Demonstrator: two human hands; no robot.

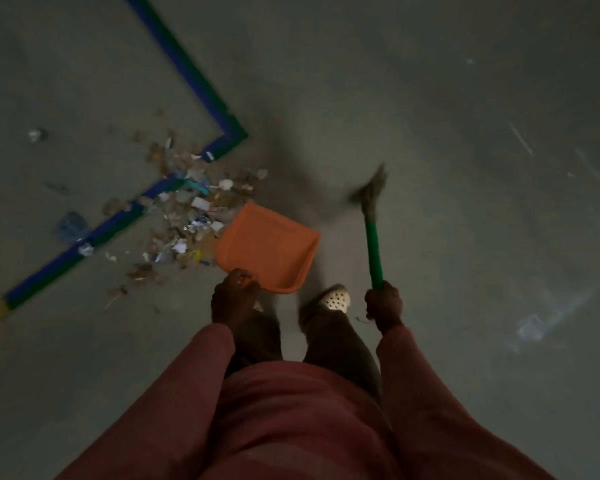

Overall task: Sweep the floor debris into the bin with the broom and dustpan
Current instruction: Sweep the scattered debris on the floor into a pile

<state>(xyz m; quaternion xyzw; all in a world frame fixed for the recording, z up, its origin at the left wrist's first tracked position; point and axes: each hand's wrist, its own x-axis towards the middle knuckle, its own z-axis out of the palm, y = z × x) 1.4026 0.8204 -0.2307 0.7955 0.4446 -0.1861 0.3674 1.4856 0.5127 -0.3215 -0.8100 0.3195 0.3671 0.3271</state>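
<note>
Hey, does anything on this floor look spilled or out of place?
Yes. A loose pile of debris is scattered over the blue-green tape line, just left of the orange dustpan, whose pan looks empty. Strays lie apart from it: a white scrap far left and a crumpled bluish piece beside the tape.

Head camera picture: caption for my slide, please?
Left hand holds orange dustpan beside debris pile; right hand grips green-handled broom.

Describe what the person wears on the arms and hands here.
Both arms are in long, loose sleeves of dull reddish-pink cloth, like the top. The left sleeve and right sleeve reach the wrists. The left hand and right hand are bare: no gloves, and no watch or ring shows in the dim light.
</note>
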